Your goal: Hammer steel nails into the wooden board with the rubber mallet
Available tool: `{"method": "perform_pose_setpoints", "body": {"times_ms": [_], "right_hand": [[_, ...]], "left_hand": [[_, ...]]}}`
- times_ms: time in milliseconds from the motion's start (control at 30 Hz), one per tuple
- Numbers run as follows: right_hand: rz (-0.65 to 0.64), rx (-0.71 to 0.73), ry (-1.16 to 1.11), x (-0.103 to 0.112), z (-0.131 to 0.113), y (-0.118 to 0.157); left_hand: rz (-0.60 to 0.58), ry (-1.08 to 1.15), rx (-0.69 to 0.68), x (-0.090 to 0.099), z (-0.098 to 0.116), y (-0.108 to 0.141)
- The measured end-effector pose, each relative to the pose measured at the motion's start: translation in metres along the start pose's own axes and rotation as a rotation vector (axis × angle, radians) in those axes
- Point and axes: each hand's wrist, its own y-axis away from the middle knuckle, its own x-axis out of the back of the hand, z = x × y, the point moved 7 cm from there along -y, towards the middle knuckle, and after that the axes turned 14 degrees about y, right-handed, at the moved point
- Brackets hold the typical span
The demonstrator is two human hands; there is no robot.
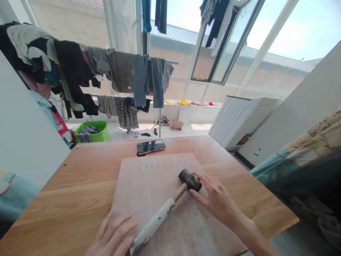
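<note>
A mallet with a black head (190, 180) and a white-wrapped handle (157, 222) lies diagonally across a pale wooden board (133, 185). My right hand (215, 197) has its thumb and fingers around the right end of the black head. Fingers spread, my left hand (113, 236) rests at the board's lower left edge, its fingertips beside the lower end of the handle; it holds nothing. Several thin nails (157, 164) stand in a row near the board's far edge.
The board lies on a wooden table (66, 192). A phone (151, 146) lies beyond the board's far edge. Past the table are a green basket (103, 135), hanging clothes (121, 71) and a white ribbed cabinet (231, 117). Curtains (306, 153) hang at the right.
</note>
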Motion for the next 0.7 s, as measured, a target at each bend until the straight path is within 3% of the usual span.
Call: {"method": "perform_pose_setpoints", "body": {"times_ms": [167,300,400,467,600,700], "right_hand": [[-0.013,-0.048,0.006,-0.002,0.032,0.003],[-0.058,-0.062,-0.047,0.011,0.051,-0.002],[-0.06,-0.055,-0.034,0.031,0.048,-0.029],[-0.091,-0.006,0.02,0.038,0.036,-0.056],[-0.273,0.059,0.201,0.019,0.019,-0.109],[-0.329,0.083,0.243,-0.004,0.016,-0.131]], "left_hand": [[0.096,0.172,0.173,-0.021,0.018,-0.026],[0.048,0.378,0.14,-0.024,0.016,-0.047],[0.028,0.535,0.299,-0.015,-0.028,-0.058],[0.168,0.462,0.512,-0.006,-0.077,-0.059],[0.279,0.378,0.755,-0.012,-0.152,-0.06],[0.265,0.459,0.783,-0.026,-0.175,-0.061]]}}
